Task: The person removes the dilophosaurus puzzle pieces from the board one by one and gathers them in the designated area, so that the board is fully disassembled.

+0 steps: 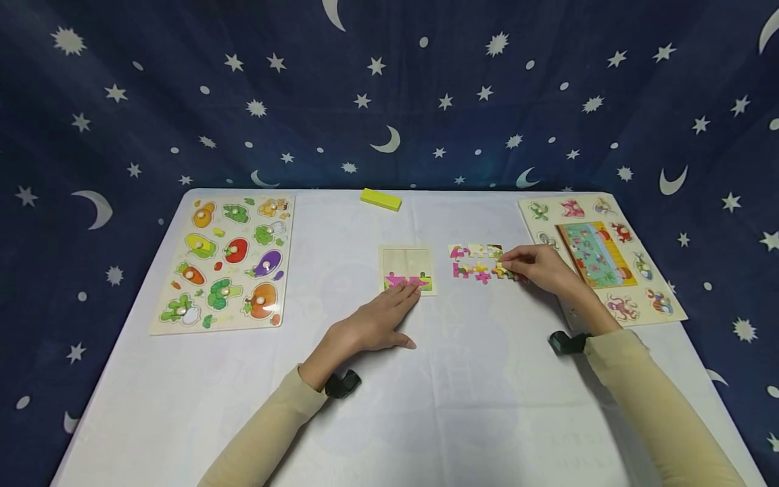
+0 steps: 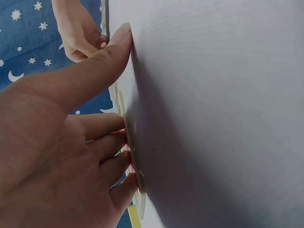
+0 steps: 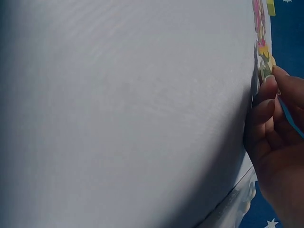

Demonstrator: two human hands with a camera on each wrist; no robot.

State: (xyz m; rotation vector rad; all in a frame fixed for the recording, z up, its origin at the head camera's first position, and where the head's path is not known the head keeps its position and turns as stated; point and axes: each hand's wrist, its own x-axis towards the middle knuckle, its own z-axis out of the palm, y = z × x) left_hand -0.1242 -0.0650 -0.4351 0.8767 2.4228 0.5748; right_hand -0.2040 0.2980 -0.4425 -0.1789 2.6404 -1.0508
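In the head view my left hand (image 1: 376,323) rests on the lower edge of a small square wooden board (image 1: 433,270), fingers fairly straight. Pink and green puzzle pieces lie along the bottom of its recess, partly under the fingertips. From the left wrist view, the fingers of my left hand (image 2: 71,128) touch the board's edge (image 2: 133,152), thumb apart. To the board's right, loose puzzle pieces (image 1: 481,272) lie in two rows. At their right end my right hand (image 1: 544,269) pinches a piece between thumb and forefinger; the right wrist view shows my right hand (image 3: 280,123) partly hiding it.
A vegetable puzzle board (image 1: 226,311) lies at the left of the white table (image 1: 426,419). On the right is a sea-animal board (image 1: 660,313), partly behind the right forearm. A yellow block (image 1: 381,199) lies near the back edge, before a dark starry cloth (image 1: 304,122).
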